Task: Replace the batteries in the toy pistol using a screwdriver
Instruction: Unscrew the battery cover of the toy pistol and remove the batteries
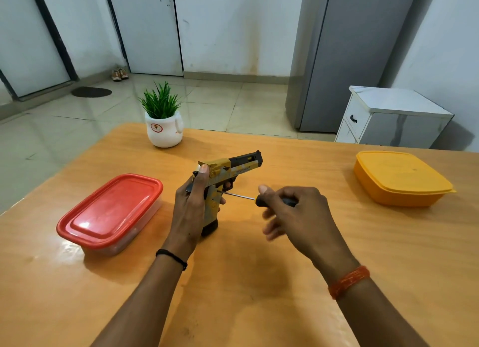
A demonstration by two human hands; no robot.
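Yellow-and-black toy pistol stands upright in my left hand, fingers wrapped round its grip; just right of it, my right hand pinches the screwdriver, tip touching the grip.

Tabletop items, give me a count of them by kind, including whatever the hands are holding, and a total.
Lidded containers: 2, red container and yellow container
Potted plants: 1, potted plant
Toy pistols: 1, toy pistol in the left hand, butt on the table
Screwdrivers: 1, screwdriver in the right hand
Total: 5
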